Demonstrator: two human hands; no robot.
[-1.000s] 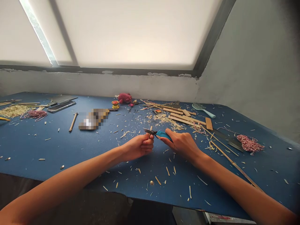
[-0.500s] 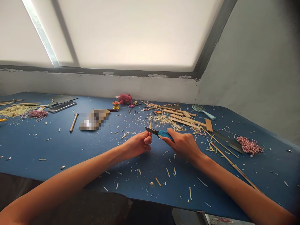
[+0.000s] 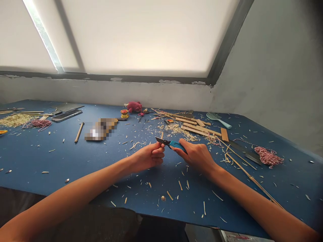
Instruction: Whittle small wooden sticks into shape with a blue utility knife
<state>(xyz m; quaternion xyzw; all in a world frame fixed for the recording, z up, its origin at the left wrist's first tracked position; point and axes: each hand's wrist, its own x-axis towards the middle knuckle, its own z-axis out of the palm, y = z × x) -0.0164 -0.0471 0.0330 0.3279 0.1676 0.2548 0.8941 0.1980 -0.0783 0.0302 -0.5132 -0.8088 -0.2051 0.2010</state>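
My right hand point(image 3: 198, 153) is closed around the blue handle of a utility knife point(image 3: 178, 146), whose dark blade points left. In my left hand point(image 3: 151, 154) a short pale bamboo stick point(image 3: 162, 135) is pinched upright, its top end showing above the fingers. The blade lies across the stick just over my left fingertips. Most of the stick's lower part is hidden by the fingers. Both hands are above the blue table point(image 3: 106, 181), which is strewn with thin pale shavings.
Bamboo strips point(image 3: 199, 129) and a shavings heap lie beyond my hands. A green hairbrush point(image 3: 219, 120) and red-white cord point(image 3: 268, 156) are at right. Farther left are a phone point(image 3: 67, 114), a short stick point(image 3: 79, 132) and another cord bundle point(image 3: 40, 124). A red plush toy point(image 3: 134, 107) sits at the back.
The hands keep nearly the same pose. The fingers of my left hand have shifted slightly around the stick, and the blade has moved a little left.
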